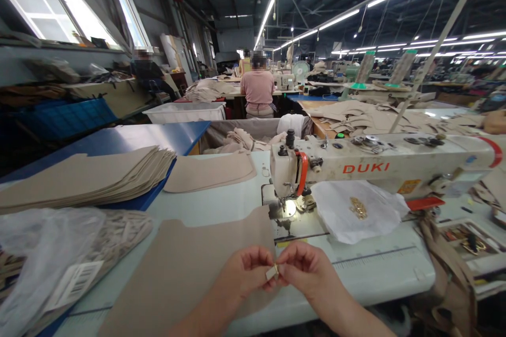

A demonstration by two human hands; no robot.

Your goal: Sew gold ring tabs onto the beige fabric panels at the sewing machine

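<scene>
Near the front edge of the sewing table, my left hand (250, 267) pinches a small beige fabric tab (271, 273). Opposite it, my right hand (307, 268) has its fingertips closed on a tiny gold metal piece (276, 267) at the tab's end; its exact shape is partly hidden by the fingers. Under and left of the hands lies a large beige fabric panel (185, 268), reaching toward the needle area. The sewing machine (336, 163) stands just beyond, its lamp lit. A white plastic sheet (336, 216) on its bed carries a small heap of gold metal pieces (358, 208).
Left are a stack of beige panels (90, 171) and a clear plastic bag (75, 263) of fabric pieces. More panels (213, 171) lie behind. Fabric strips (446, 263) hang at right beside a tray (460, 247) of small parts. A person in pink (256, 87) sits ahead.
</scene>
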